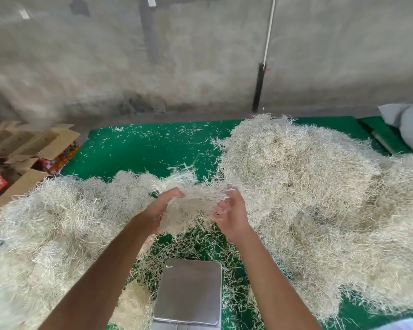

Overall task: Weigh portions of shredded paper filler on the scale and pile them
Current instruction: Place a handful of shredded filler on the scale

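Paper clump [191,208] btwn both hands, above scale [188,291].

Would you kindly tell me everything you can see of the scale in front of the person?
The scale is a low unit with a square, round-cornered platform of brushed silvery metal, lying flat on the green table cover at the near edge. Its platform is almost bare: one pale shred sits by its far left corner. Loose shredded paper surrounds its sides. Neither hand touches it; its display is cut off.

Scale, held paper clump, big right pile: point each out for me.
scale [188,291], head view, middle of its bare metal platform
paper clump [191,206], head view, centre, between both hands
big right pile [296,177], head view, upper middle
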`<state>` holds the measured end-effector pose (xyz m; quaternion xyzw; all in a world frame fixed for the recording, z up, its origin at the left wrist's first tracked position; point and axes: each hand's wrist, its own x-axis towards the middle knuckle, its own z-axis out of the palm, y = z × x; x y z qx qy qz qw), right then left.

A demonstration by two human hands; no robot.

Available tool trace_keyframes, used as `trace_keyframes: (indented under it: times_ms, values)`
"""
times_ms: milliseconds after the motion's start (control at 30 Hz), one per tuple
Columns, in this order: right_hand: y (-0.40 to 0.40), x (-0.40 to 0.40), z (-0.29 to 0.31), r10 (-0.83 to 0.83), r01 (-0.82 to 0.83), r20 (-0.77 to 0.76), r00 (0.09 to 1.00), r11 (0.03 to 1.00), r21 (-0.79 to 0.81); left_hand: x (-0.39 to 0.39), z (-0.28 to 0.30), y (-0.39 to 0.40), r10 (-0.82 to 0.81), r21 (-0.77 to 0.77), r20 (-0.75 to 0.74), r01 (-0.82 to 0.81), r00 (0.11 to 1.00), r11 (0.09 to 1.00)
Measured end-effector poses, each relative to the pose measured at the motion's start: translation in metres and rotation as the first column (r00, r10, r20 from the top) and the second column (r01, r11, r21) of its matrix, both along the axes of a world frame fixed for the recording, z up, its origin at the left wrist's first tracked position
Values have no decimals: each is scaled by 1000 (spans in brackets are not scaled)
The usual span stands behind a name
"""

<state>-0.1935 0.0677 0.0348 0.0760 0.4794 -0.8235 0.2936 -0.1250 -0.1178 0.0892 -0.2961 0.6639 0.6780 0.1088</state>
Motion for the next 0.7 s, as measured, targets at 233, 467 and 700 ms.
trace_keyframes:
  times_ms: [233,467,700]
  values:
    - [2,-21,2,-294,287,-7,956,929,232,3,-4,-6,140,116,-54,-133,989,984]
    - [2,-30,10,-400,382,97,911,910,162,-6,-14,-5,332,167,-103,-312,938,935]
    - [9,-36,-1,-400,383,-1,917,878,287,-18,-18,9,296,-59,-80,-301,952,952]
